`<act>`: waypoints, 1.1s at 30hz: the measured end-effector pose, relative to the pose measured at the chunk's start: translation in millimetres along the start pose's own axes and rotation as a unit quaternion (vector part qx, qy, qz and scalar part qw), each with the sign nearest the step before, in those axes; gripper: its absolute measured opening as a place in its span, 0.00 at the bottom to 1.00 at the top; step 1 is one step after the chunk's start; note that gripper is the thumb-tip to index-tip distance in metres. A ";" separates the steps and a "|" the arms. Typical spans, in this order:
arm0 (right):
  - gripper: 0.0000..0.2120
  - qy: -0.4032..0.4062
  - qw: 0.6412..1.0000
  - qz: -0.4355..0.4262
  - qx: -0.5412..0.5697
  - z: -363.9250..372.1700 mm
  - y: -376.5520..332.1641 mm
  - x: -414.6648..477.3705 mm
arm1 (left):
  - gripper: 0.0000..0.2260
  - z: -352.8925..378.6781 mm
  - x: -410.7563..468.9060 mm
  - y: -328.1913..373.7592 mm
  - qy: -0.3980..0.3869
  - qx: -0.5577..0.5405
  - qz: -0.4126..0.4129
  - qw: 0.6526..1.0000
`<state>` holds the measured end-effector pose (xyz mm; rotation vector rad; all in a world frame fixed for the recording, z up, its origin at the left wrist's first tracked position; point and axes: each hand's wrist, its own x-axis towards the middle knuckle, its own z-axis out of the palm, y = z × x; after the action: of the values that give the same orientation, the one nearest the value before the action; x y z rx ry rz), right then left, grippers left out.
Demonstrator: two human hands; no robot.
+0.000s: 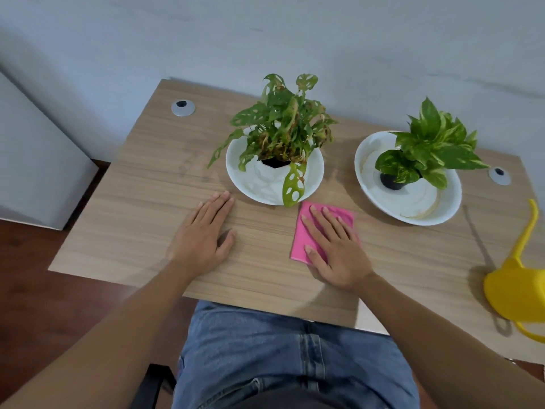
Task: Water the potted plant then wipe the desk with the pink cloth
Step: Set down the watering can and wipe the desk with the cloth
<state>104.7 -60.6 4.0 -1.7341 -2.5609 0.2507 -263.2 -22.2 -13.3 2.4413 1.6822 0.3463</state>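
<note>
The bench [141, 184] has a light wood-grain laminate surface, matte, with two round grey cable grommets set near its far corners. My right hand [333, 246] lies flat, fingers spread and uncurled, pressing down on the pink cloth [303, 240]; it grips nothing, palm only bearing on the fabric. The pink cloth is a folded rectangle of smooth, thin material, lying near the bench's middle, just in front of the left plant's dish. Its long axis runs from the near edge toward the far wall, tilted slightly to the right at the far end. My left hand [206, 231] rests open and flat on bare wood, well to the left of the cloth, holding nothing. The potted plant [283, 128] with holed, partly browned leaves stands in a dark pot inside a shallow white round dish [244, 184]; one leaf hangs over the dish rim, close to the cloth's far corner. A second plant [433, 149] with glossy variegated leaves sits in another white dish [448, 208] to the right. A yellow plastic watering can [519, 284] stands at the bench's right edge, its thin spout pointing toward the far wall.
</note>
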 end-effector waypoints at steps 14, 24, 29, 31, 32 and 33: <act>0.33 0.000 0.997 -0.077 -0.001 19.5 -120.5 74.9 | 0.29 -0.6 -2.3 1.4 -0.026 0.011 -0.009 1.000; 0.33 -0.027 0.989 -0.143 0.002 8.3 -93.3 70.7 | 0.27 -26.8 -22.9 -51.6 -0.031 -0.032 -0.006 0.999; 0.33 -0.024 0.991 -0.128 -0.026 11.7 -89.0 64.9 | 0.28 -47.0 -64.6 -111.8 -0.011 -0.028 -0.083 0.996; 0.34 -0.018 0.993 -0.117 -0.027 15.5 -94.5 67.2 | 0.28 -49.3 -73.4 -118.6 -0.006 -0.029 -0.106 0.994; 0.34 -0.013 0.993 -0.114 -0.029 17.5 -98.3 68.5 | 0.28 -49.0 -75.2 -118.7 -0.002 -0.027 -0.110 0.994; 0.35 -0.007 0.993 -0.112 -0.030 20.1 -103.7 71.5 | 0.28 -48.5 -76.1 -118.7 0.002 -0.022 -0.112 0.993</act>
<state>-19.9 -34.3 -4.0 -1.4479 -2.7699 0.1803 -409.3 -51.1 -4.9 2.1925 1.9042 0.3541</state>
